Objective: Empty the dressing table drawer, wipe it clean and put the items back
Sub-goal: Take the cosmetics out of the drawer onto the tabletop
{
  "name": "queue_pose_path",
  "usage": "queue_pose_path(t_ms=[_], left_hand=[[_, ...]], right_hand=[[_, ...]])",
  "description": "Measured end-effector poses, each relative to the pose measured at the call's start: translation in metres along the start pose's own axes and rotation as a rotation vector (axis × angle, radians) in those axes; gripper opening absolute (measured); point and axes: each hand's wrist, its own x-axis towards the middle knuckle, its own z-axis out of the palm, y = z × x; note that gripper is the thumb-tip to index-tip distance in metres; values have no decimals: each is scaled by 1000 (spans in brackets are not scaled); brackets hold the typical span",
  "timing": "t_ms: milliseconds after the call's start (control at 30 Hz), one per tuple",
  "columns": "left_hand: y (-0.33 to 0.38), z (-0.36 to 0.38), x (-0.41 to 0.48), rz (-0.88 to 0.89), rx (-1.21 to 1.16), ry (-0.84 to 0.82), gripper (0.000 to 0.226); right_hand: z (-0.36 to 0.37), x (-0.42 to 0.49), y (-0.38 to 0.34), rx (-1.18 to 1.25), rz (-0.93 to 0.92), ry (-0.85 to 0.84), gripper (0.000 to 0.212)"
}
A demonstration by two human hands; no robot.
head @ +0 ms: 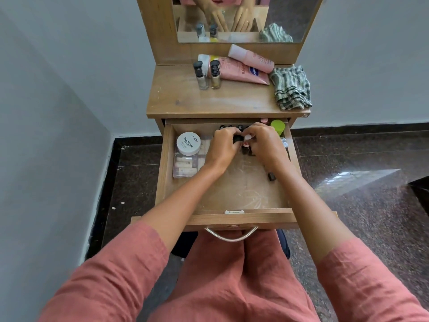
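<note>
On the wooden dressing table top [185,98] two nail polish bottles [214,74], pink tubes [241,68] and a striped cloth [291,88] lie, while in the open drawer [166,170] below, right of a white nail polish tub [188,143], the left hand [222,146] curls its fingers round a black-capped bottle [237,138] and the right hand [265,145] pinches a pink-capped bottle [248,137].

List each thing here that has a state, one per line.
drawer, pulled open, items still inside
left hand, grips a black-capped bottle
right hand, pinches a pale-capped bottle
nail polish bottles, upright, capped, on the tabletop
pink tubes, lying flat on the tabletop
striped cloth, bunched, on the tabletop
white tub, lid on, in the drawer
</note>
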Motion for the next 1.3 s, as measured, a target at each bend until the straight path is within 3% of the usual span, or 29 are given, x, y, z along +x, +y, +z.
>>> queue_pose_path(t_ms=[433, 667, 1300], left_hand=[[46, -60, 44, 180, -23, 98, 25], [48, -78, 92, 190, 32, 54, 23], [33, -82, 132, 147, 131, 5, 27]], right_hand=[[-69, 39, -36, 148, -4, 177, 25], [-71, 85, -36, 132, 32, 246, 25], [-57, 131, -35, 97, 41, 157, 27]])
